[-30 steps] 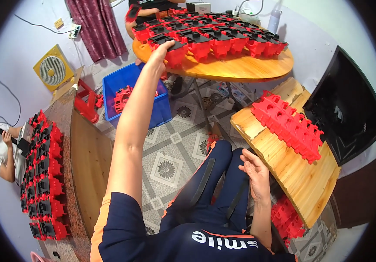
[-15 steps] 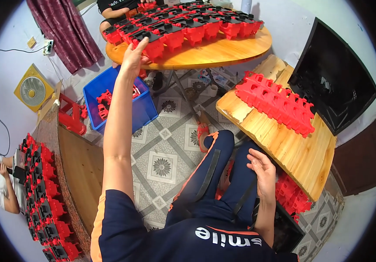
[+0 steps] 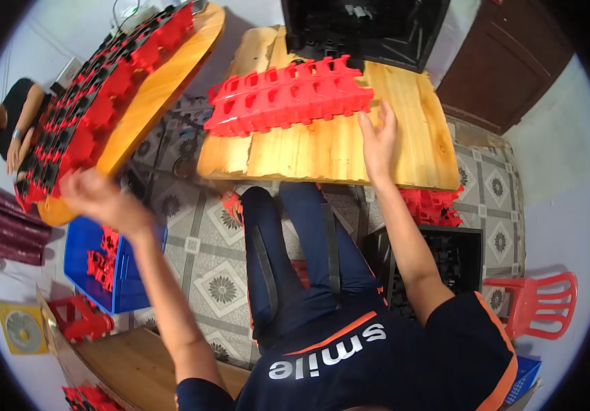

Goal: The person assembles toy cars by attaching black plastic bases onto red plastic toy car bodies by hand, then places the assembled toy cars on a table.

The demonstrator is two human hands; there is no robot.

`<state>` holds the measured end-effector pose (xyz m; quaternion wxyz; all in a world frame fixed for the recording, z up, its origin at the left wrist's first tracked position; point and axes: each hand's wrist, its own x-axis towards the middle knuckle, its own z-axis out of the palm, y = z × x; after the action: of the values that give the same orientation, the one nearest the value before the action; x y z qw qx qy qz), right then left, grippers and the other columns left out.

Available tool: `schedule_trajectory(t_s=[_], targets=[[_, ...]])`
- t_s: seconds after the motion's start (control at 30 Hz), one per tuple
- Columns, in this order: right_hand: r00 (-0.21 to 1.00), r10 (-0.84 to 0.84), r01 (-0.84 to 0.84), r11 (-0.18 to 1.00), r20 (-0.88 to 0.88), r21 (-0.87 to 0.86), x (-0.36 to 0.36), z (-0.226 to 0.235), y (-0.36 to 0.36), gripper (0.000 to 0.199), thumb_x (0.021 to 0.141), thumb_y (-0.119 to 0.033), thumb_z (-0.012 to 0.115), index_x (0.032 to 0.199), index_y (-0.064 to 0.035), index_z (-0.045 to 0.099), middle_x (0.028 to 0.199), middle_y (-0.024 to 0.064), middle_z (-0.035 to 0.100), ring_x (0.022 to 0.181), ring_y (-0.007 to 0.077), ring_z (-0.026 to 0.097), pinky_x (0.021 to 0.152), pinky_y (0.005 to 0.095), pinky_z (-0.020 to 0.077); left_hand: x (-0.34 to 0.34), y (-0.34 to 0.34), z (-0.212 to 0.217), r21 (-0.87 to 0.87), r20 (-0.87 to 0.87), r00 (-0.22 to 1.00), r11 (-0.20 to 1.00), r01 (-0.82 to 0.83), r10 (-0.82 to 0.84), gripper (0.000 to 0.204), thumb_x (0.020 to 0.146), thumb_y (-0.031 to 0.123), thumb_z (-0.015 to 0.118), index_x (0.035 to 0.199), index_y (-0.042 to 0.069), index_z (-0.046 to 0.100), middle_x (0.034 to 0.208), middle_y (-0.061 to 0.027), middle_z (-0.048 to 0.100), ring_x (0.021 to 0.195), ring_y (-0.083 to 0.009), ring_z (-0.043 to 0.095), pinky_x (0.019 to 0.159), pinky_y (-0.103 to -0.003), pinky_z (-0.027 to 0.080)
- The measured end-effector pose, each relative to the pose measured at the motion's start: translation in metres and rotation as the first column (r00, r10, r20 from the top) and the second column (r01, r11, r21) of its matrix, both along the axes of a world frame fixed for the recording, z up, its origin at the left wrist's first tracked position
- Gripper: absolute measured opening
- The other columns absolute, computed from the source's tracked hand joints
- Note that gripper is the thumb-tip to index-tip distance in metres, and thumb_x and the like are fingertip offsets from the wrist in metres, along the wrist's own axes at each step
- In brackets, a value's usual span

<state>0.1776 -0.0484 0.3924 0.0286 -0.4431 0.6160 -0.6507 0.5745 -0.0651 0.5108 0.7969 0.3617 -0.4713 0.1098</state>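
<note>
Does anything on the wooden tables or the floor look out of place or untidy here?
Mostly tidy. The row of red plastic parts lies slightly askew on the square wooden table, by the right hand. More red parts lie loose on the tiled floor under that table. The left hand is blurred.

bright, even indoor light; soft shadows; left hand (image 3: 96,197) motion-blurred (fisheye bends the dark-vignetted rim).
</note>
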Motion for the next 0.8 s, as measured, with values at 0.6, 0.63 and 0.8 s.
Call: schedule_trajectory(t_s=[0.6, 0.63, 0.8], targets=[[0.998, 0.027, -0.040, 0.961, 0.049, 0.272, -0.068, -0.002, -0.038, 0.013, 0.092, -0.007, 0.064, 0.104, -0.0035, 0.063, 0.088, -0.0003, 0.066, 0.078, 0.0071, 0.059, 0.068, 0.0232, 0.0468, -0.324, -0.061, -0.110, 0.480, 0.847, 0.341, 0.862, -0.163, -0.407, 0.049, 0.086, 0.015, 0.056, 0.134, 0.024, 0.055, 0.141, -0.0074, 0.051, 0.128, -0.0357, 0.048, 0.109, -0.058, 0.027], [0.987, 0.102, -0.126, 0.971, 0.123, 0.205, -0.088, -0.019, -0.041, 0.013, 0.091, -0.008, 0.064, 0.103, -0.0039, 0.063, 0.088, 0.0000, 0.065, 0.079, 0.0081, 0.059, 0.069, 0.0246, 0.0472, -0.330, -0.058, -0.109, 0.479, 0.847, 0.340, 0.864, -0.153, -0.410, 0.049, 0.086, 0.015, 0.056, 0.134, 0.024, 0.055, 0.141, -0.0074, 0.051, 0.128, -0.0357, 0.048, 0.109, -0.058, 0.027], [0.996, 0.025, -0.030, 0.998, 0.086, 0.058, -0.156, -0.022, -0.014, 0.015, 0.090, -0.012, 0.065, 0.102, -0.0035, 0.062, 0.092, 0.0035, 0.063, 0.086, 0.0123, 0.058, 0.077, 0.0289, 0.0467, -0.316, -0.067, -0.113, 0.512, 0.835, 0.317, 0.846, -0.147, -0.450, 0.052, 0.087, 0.025, 0.060, 0.137, 0.016, 0.052, 0.140, -0.0113, 0.051, 0.126, -0.0373, 0.049, 0.107, -0.056, 0.028]])
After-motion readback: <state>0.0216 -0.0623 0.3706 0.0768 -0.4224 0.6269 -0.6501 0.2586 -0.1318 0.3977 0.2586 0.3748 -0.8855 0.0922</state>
